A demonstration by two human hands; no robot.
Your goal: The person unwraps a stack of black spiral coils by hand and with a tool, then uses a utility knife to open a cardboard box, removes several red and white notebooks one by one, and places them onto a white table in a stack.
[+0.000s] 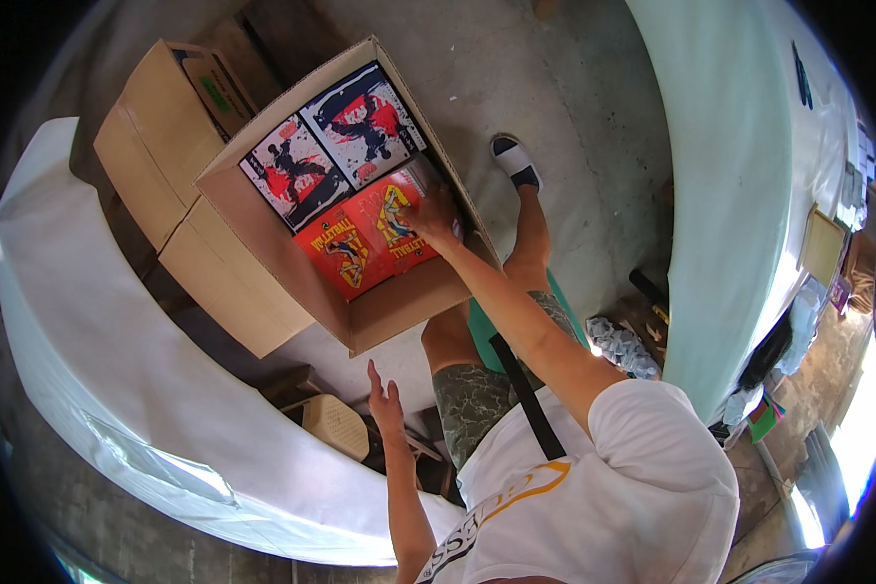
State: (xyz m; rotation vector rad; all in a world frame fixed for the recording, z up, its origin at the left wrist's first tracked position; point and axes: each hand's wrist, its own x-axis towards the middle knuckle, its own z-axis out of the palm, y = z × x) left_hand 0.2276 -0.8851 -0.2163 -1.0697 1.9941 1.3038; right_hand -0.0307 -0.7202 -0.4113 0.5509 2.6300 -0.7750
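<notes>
A large open cardboard box holds two white, black and red printed boxes at its far side. Two red boxes with yellow and blue print lie side by side in front of them. My right hand reaches inside, in shadow, and grips the right-hand red box near its right edge; some of its fingertips are hard to make out. Below the carton's near corner, my left hand hovers in the air, fingers apart, holding nothing.
Closed brown cartons stand directly left of the open box. A white-covered surface curves along the left, and a pale green-white one along the right. A tan seat shows below. Crumpled grey material lies near the right surface.
</notes>
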